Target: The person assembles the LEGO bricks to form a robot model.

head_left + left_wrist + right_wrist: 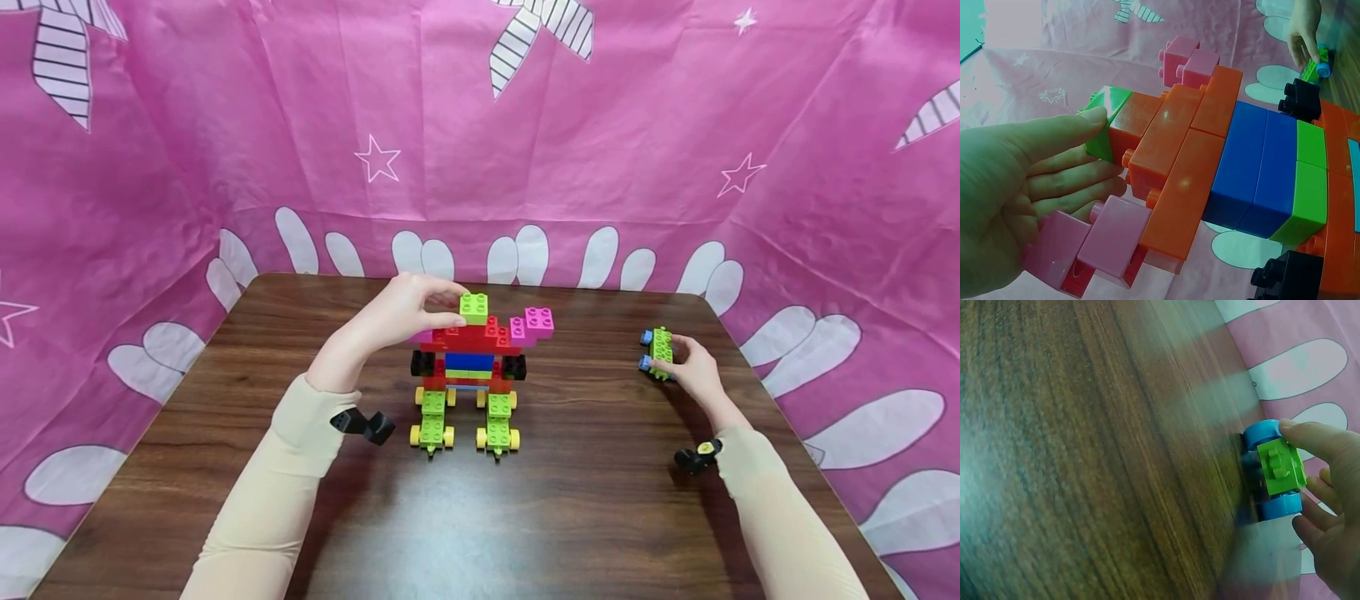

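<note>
A figure of toy building bricks stands upright at the middle of the table, with a red body (468, 338), a blue brick (1244, 172) below it and pink bricks (538, 319) out to the sides. On its top sits a lime green brick (474, 312), which my left hand (401, 312) pinches between thumb and fingers. Its feet are green wheeled bases (498, 432) with yellow wheels. Off to the right, my right hand (697, 373) grips a green wheeled brick base (662, 353) with blue wheels (1280, 507), thumb by one wheel, fingers around the far side.
The dark wooden table (600, 500) is enclosed at the back and sides by pink patterned cloth (465, 150). Black bricks (514, 367) stick out from the figure's sides. Each wrist carries a small black camera (363, 423).
</note>
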Demonstrator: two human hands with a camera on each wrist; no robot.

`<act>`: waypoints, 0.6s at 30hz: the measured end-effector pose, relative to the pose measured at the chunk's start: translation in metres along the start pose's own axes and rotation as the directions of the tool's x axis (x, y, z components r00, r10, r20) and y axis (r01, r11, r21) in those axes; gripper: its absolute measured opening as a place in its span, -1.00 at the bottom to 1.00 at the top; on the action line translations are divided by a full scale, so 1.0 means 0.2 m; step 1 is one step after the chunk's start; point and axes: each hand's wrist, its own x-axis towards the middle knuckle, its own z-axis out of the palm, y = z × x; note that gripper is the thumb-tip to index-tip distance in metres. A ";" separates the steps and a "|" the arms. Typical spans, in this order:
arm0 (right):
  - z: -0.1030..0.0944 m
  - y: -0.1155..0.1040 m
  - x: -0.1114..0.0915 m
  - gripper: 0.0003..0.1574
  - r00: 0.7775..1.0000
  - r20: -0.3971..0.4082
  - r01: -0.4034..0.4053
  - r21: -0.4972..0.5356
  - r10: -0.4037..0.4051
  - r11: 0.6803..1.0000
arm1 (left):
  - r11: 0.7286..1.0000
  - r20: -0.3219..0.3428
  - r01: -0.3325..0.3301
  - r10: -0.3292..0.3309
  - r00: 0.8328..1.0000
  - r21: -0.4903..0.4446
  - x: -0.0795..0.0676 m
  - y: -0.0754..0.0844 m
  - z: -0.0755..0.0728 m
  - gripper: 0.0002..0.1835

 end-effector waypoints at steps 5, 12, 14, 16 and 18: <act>0.00 0.00 0.00 -0.04 1.000 0.010 -0.004 0.004 0.004 1.000 | 1.000 -0.002 0.002 -0.002 1.000 0.004 0.00 0.00 0.00 -0.54; 0.00 0.01 0.01 -0.07 1.000 0.020 0.021 0.007 -0.021 1.000 | 1.000 0.001 0.004 -0.004 1.000 0.005 0.00 0.00 0.00 -0.54; 0.00 0.01 0.02 -0.07 0.999 0.027 0.028 0.010 -0.028 1.000 | 1.000 0.000 0.004 -0.004 1.000 0.006 0.00 0.01 0.00 -0.54; 0.00 0.01 0.02 -0.07 0.999 0.034 0.037 0.010 -0.038 0.999 | 1.000 -0.002 0.003 -0.003 1.000 0.006 0.00 0.01 0.00 -0.54; -0.01 0.01 0.02 -0.07 0.998 0.040 0.046 0.013 -0.046 0.999 | 1.000 -0.003 0.003 -0.003 1.000 0.006 0.00 0.00 0.00 -0.54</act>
